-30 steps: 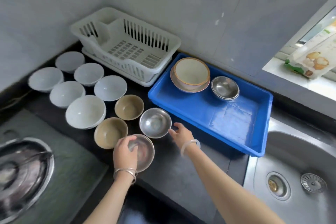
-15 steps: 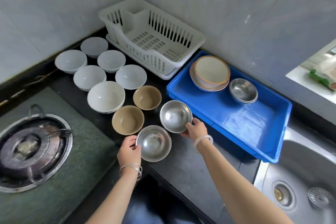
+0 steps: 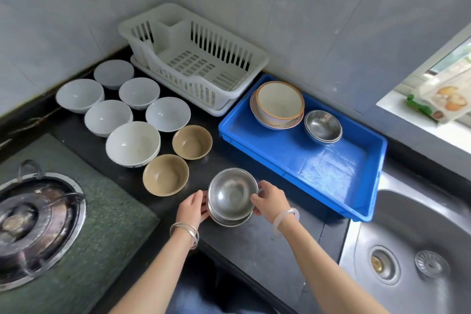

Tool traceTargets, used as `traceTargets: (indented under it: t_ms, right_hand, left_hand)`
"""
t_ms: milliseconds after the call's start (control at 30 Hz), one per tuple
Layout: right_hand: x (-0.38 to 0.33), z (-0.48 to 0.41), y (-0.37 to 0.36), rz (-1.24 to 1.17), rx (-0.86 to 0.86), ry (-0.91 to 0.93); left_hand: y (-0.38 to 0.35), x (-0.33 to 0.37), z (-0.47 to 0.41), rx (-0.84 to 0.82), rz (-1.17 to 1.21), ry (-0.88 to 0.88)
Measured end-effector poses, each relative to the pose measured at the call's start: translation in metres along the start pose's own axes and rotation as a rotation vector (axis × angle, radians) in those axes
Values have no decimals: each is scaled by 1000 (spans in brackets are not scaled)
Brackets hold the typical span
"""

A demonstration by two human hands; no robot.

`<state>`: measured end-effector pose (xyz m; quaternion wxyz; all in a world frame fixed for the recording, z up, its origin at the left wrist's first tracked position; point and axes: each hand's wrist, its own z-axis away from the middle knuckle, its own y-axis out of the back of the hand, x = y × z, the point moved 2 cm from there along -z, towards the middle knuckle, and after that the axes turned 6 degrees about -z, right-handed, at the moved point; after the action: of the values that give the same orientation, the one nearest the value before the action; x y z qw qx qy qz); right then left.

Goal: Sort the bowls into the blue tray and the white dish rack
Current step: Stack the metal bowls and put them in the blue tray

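Two steel bowls (image 3: 231, 195) sit nested, one inside the other, near the counter's front edge. My left hand (image 3: 191, 208) grips the stack's left side and my right hand (image 3: 270, 197) grips its right rim. The blue tray (image 3: 331, 168) to the right holds a cream bowl on a plate (image 3: 279, 103) and nested steel bowls (image 3: 322, 125). The white dish rack (image 3: 196, 58) stands empty by the wall. Two tan bowls (image 3: 165, 174) (image 3: 192, 141) and several white bowls (image 3: 132, 143) rest on the dark counter to the left.
A gas burner (image 3: 30, 224) on a green stove top lies at the left. A steel sink (image 3: 413, 257) with drain and strainer is at the right. A window sill with a food packet (image 3: 443, 99) is at the upper right.
My right hand lifted the far steel bowl and set it into the near steel bowl held by my left hand; the two are now nested between both hands.
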<state>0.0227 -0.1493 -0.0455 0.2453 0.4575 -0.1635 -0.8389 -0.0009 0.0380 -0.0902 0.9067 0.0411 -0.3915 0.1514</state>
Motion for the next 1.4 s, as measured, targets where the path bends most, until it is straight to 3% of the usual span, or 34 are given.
traceTargets:
  t_ms: [400, 700, 1000, 1400]
  right_hand:
    - [24, -4, -12, 43, -15, -41]
    - [39, -6, -18, -628, -153, -255]
    - [22, -15, 26, -704, 11, -112]
    - [21, -51, 141, -851, 310, -69]
  left_hand:
    - [1, -7, -5, -75, -126, -13]
    - [-2, -1, -9, -94, -128, 15]
    - [-42, 50, -12, -170, -156, -131]
    - [-189, 119, -34, -338, -238, -183]
